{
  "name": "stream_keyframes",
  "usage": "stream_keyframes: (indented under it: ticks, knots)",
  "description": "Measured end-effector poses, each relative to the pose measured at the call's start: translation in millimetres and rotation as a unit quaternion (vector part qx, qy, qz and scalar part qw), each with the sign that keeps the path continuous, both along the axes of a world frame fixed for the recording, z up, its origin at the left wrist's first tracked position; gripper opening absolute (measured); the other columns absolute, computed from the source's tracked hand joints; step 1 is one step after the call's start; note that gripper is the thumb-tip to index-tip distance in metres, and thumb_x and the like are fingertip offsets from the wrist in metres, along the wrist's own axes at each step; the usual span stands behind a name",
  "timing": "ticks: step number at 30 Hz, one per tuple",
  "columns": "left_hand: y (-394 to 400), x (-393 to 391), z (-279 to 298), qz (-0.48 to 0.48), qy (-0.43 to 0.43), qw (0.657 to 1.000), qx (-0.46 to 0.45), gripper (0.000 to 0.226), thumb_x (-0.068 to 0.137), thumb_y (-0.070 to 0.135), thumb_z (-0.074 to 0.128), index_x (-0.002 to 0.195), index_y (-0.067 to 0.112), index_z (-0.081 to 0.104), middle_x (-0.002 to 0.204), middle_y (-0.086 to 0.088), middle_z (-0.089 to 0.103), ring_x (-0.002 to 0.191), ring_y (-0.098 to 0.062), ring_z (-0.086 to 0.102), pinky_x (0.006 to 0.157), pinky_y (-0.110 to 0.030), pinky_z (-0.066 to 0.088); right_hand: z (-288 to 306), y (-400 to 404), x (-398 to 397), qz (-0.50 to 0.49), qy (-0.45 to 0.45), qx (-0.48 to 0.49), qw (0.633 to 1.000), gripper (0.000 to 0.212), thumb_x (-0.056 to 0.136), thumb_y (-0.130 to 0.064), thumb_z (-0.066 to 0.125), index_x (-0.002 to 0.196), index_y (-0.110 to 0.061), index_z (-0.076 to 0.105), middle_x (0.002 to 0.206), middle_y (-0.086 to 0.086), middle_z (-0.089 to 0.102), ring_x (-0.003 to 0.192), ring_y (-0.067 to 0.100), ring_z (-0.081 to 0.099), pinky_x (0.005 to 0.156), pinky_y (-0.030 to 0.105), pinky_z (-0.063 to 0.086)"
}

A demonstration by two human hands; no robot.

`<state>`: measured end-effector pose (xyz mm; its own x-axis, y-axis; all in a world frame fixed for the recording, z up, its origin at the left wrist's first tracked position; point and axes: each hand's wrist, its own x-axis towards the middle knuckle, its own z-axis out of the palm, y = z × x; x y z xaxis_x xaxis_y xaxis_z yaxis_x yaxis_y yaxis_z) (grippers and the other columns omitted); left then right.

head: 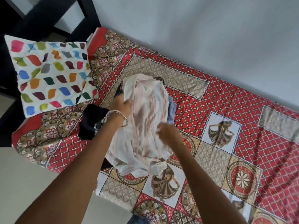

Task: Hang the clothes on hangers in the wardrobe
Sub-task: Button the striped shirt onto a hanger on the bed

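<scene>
A white shirt with faint pink stripes lies crumpled on top of a small heap of clothes on the bed. My left hand, with bangles at the wrist, grips the shirt's upper left edge. My right hand pinches the fabric near the shirt's right side. A dark garment lies under my left forearm. A pale blue piece pokes out on the heap's right. No hanger and no wardrobe are in view.
The bed carries a red and beige patterned cover. A white pillow with coloured leaf shapes sits at its head on the left. Dark furniture stands behind the pillow. A grey wall runs along the far side. Pale floor lies near me.
</scene>
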<state>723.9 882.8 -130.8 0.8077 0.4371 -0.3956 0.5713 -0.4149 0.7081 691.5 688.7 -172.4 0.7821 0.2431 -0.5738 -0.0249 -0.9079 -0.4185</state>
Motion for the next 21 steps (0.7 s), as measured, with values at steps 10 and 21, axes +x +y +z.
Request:
stream_keyframes:
  ticks: [10,21]
  knots:
    - [-65,-2,136,-0.354,-0.039,0.927,-0.117,0.036,0.078,0.036,0.074,0.1,0.011,0.063,0.059,0.017,0.06,0.052,0.005,0.053,0.049,-0.01,0.035,104,-44,72,0.047,-0.312,0.125,0.941,0.045,0.076,-0.003,0.058,0.119,-0.015,0.068,0.124,0.007,0.064,0.117,0.033,0.05,0.096,0.032,0.029]
    - [-149,-51,270,-0.291,-0.282,0.877,0.257,0.04,0.074,0.052,0.052,0.11,0.041,0.066,0.094,0.003,0.056,0.091,-0.026,0.062,0.08,-0.04,0.052,278,-158,7,-0.166,-0.417,0.254,0.857,0.036,0.078,0.013,0.041,0.1,-0.008,0.061,0.063,-0.004,0.053,0.051,0.005,0.046,0.051,0.015,0.03]
